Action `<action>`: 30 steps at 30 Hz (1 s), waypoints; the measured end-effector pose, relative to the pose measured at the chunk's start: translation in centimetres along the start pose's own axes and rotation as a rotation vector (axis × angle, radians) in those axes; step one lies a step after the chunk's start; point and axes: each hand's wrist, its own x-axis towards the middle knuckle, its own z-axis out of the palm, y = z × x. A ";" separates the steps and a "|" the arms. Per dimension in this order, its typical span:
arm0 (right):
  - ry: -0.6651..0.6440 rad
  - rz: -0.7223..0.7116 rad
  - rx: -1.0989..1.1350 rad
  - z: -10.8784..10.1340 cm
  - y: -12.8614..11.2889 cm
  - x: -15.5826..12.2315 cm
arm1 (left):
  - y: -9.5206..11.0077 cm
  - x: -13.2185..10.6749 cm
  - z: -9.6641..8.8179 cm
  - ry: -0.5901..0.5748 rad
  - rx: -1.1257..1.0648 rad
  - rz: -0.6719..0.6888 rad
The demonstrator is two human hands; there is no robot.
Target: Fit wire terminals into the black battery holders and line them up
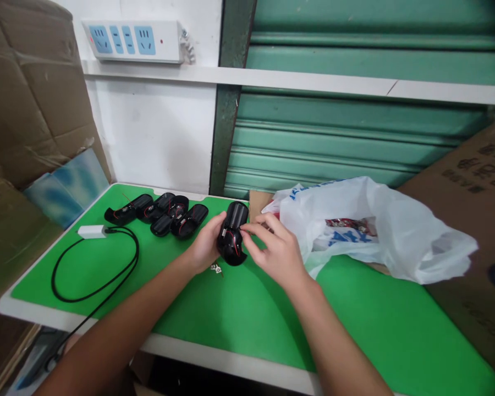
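Observation:
My left hand (204, 245) is wrapped round a black plastic housing (232, 234) with red wires showing inside it, held just above the green table (231, 308). My right hand (274, 247) pinches the same housing from the right side, fingertips at its upper edge. A row of several similar black housings (160, 214) with red wires lies on the table to the left. Small metal bits (216, 269) lie on the table under my left hand.
A white plastic bag (379, 231) with packets inside lies to the right. A white adapter (91, 231) with a looped black cable (94, 269) sits at the left. Cardboard stands on both sides, and a power strip (134, 40) hangs on the wall.

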 end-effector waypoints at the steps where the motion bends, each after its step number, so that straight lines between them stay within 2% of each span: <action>1: -0.007 -0.011 -0.021 0.0 0.0 0.0 | 0.0 0.0 0.0 0.004 -0.007 0.001; 8: -0.041 -0.026 -0.095 0.1 -0.1 0.1 | -0.5 0.3 0.0 0.021 -0.001 -0.014; 16: -0.034 0.006 -0.054 0.6 0.0 -0.1 | -0.9 0.6 -0.4 -0.001 0.007 0.021; 23: -0.030 -0.065 -0.099 0.9 0.0 -0.2 | -1.3 0.9 -0.6 0.035 0.019 0.035; 30: 0.017 -0.115 -0.097 0.7 -0.4 -0.1 | -1.5 0.5 -0.2 0.052 0.052 0.147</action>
